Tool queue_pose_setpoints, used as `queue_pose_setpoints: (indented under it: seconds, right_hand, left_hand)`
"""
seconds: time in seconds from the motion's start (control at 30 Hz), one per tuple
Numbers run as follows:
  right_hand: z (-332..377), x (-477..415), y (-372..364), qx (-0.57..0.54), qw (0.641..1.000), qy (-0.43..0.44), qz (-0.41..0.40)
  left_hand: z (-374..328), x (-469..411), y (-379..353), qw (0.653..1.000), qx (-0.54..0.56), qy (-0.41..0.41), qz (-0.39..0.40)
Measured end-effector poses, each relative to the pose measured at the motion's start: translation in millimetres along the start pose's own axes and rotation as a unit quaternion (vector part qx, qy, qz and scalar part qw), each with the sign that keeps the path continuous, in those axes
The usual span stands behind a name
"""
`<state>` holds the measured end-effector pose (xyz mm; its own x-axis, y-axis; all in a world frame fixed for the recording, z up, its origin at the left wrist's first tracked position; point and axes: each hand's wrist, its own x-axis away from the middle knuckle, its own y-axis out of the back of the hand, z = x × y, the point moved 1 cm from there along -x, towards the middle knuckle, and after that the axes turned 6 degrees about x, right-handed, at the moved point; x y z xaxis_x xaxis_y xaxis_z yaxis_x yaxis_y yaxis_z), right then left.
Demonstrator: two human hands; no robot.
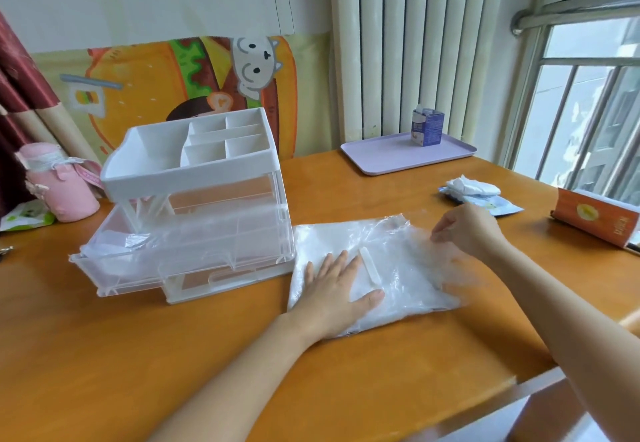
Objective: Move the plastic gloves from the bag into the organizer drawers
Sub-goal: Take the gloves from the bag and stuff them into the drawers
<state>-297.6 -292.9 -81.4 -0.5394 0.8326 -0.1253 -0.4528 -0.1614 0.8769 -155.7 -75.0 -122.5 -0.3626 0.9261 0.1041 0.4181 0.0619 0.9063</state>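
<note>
directly under left fingers (341, 263), bag (401, 261)

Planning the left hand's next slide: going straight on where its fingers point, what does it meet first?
The left hand lies flat on the bag, fingers pointing away. Ahead lies only more bag, then bare table; the first solid thing is probably the lilac tray. The organizer sits off to its left.

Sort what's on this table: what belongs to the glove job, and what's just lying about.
Job: bag of gloves, left hand pressing it, right hand pinching its film, organizer, pulled-out drawer.
Lying about: purple tray, small carton, pink bottle, blue packet, orange box.
</note>
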Motion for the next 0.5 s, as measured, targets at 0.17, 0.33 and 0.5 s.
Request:
queue_pose_setpoints:
  seconds: [0.17, 0.33, 0.5]
  right_hand:
    - [9, -1, 17, 0.053, 0.998, 0.033, -0.008]
    - [18, 4, 50, -0.009, 0.990, 0.048, -0.134]
    - [41, 22, 71, -0.309, 0.941, 0.137, 0.026]
  left_hand:
    - [0, 1, 0, 1.000, 0.008, 0.005, 0.005]
    - [-1, 0, 3, 0.999, 0.012, 0.020, 0.026]
    - [-24, 0, 25, 0.990, 0.141, 0.008, -0.016]
